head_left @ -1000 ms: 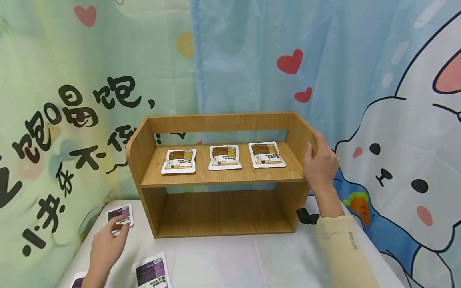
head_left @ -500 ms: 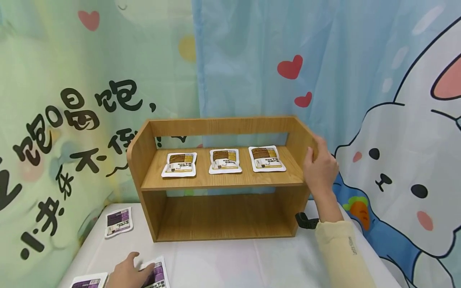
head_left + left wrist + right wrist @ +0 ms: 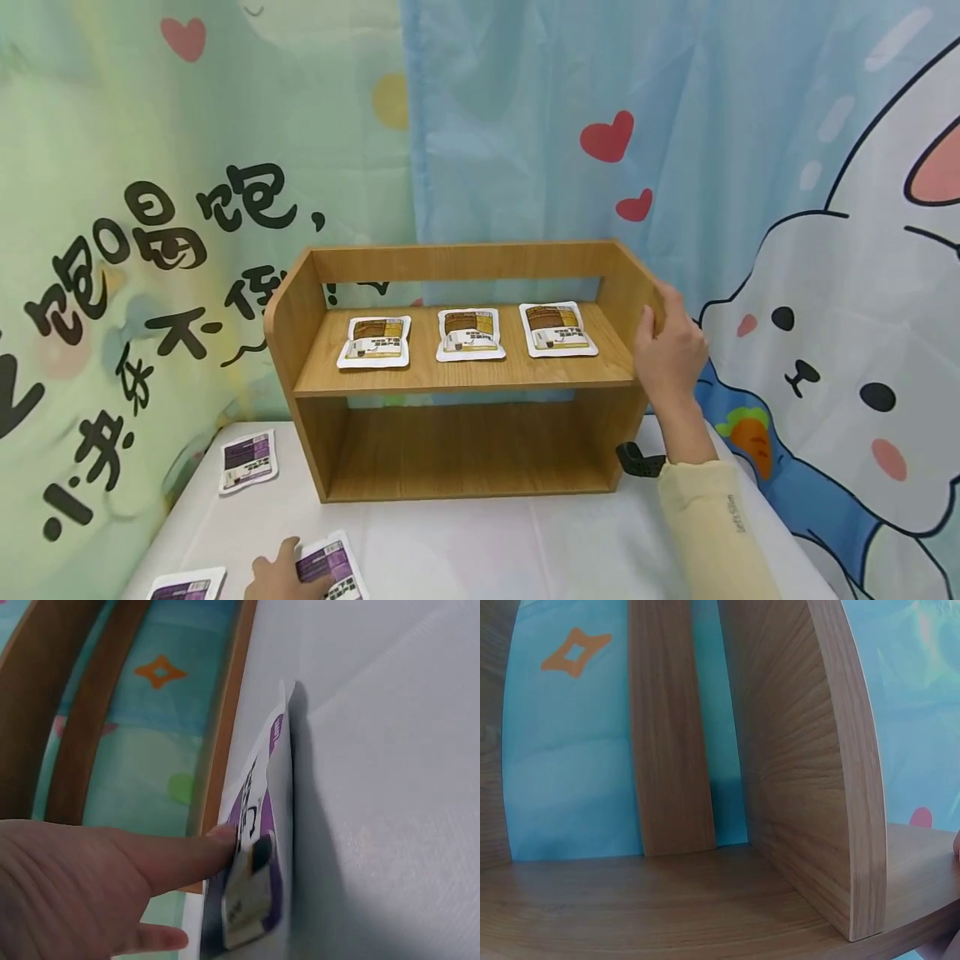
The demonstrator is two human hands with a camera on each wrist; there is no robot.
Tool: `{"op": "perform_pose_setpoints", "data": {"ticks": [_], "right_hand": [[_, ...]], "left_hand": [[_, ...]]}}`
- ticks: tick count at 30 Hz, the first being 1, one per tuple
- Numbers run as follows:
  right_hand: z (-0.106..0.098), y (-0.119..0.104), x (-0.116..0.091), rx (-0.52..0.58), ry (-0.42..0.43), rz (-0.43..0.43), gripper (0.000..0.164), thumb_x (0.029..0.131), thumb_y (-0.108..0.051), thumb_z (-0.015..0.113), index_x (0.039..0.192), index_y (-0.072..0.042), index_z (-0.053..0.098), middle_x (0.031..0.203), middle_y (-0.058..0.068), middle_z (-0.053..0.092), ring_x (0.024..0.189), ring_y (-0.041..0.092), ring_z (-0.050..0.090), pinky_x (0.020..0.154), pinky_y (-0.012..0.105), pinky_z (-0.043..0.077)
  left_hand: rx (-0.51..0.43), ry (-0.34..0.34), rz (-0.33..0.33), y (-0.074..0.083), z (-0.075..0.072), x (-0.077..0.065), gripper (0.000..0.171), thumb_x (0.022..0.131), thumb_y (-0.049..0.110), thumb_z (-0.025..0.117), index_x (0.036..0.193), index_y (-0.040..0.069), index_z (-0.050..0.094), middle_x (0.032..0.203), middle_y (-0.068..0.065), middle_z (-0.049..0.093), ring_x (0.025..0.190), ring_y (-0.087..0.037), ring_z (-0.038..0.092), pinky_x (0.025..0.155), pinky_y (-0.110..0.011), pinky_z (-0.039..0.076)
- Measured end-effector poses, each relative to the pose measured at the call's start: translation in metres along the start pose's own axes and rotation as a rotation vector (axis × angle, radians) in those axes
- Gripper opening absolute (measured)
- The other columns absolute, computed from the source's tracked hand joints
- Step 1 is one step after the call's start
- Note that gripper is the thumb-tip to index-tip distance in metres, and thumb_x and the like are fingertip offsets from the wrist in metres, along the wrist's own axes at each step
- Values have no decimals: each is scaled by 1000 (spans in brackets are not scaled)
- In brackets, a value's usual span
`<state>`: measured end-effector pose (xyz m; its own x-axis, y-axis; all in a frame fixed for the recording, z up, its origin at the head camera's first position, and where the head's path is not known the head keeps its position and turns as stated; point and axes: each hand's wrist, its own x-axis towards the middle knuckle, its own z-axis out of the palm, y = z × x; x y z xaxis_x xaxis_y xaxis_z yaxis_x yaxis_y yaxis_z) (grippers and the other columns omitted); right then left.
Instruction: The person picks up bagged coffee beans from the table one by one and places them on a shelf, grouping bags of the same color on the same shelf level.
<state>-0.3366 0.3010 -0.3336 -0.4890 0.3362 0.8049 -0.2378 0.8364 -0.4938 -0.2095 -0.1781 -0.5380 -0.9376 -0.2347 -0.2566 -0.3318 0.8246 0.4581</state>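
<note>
In the head view my left hand [image 3: 283, 575] is at the bottom edge, with its fingers on a white-and-purple food pouch [image 3: 339, 567] near the table front. The left wrist view shows the thumb [image 3: 199, 859] against the printed face of this pouch [image 3: 259, 847], while most other fingers are hidden. My right hand [image 3: 670, 354] grips the right side panel of a two-tier wooden shelf [image 3: 465, 390]. Three white pouches with brown-and-gold labels, left [image 3: 375, 342], middle [image 3: 470, 335] and right [image 3: 558, 329], lie in a row on its upper board.
Two more purple pouches lie on the white table [image 3: 450, 550]: one left of the shelf [image 3: 249, 461], one at the front left [image 3: 187, 585]. Printed curtains [image 3: 510, 125] hang close behind. A black wrist strap [image 3: 640, 460] is on the right forearm.
My left hand has moved from the pouch left of the shelf forward to the front pouch, which has turned slightly. The right hand stays on the side panel.
</note>
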Motion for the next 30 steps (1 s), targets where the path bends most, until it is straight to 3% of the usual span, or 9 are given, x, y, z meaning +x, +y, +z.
{"op": "perform_pose_setpoints", "data": {"ticks": [7, 13, 17, 23, 30], "right_hand": [[2, 1, 2, 1, 23, 3, 35, 100, -20, 54, 134, -13, 55, 111, 22, 67, 89, 43, 64, 75, 55, 49], [4, 0, 0, 10, 31, -7, 35, 99, -18, 54, 134, -13, 55, 107, 23, 67, 85, 45, 63, 73, 56, 49], [4, 0, -2, 9, 28, -13, 35, 100, -18, 53, 134, -12, 54, 103, 25, 67, 81, 45, 62, 71, 55, 49], [3, 0, 1, 12, 19, -6, 36, 100, -20, 52, 135, -13, 54, 110, 23, 67, 84, 44, 62, 73, 54, 49], [3, -1, 1, 20, -27, 20, 38, 101, -21, 50, 138, -16, 51, 114, 23, 66, 91, 44, 63, 76, 55, 50]], "left_hand": [[-185, 118, 85, 7, 5, 4, 80, 68, 25, 89, 122, -6, 39, 102, -33, 44, 84, -44, 57, 76, -56, 49], [-247, 137, 182, 6, 6, 5, 45, 73, 17, 84, 108, 3, 60, 105, -24, 64, 95, -40, 61, 82, -58, 45], [-263, 145, 219, 5, 11, 6, 34, 77, 15, 81, 106, 6, 67, 108, -21, 66, 99, -38, 61, 85, -57, 45], [-395, 190, 335, 22, 13, 12, 40, 77, 15, 82, 112, 5, 67, 119, -23, 63, 114, -44, 55, 95, -57, 41], [-554, 166, 474, 52, 6, 31, 56, 68, 13, 88, 118, 7, 64, 123, -22, 60, 106, -35, 57, 90, -52, 44]]}}
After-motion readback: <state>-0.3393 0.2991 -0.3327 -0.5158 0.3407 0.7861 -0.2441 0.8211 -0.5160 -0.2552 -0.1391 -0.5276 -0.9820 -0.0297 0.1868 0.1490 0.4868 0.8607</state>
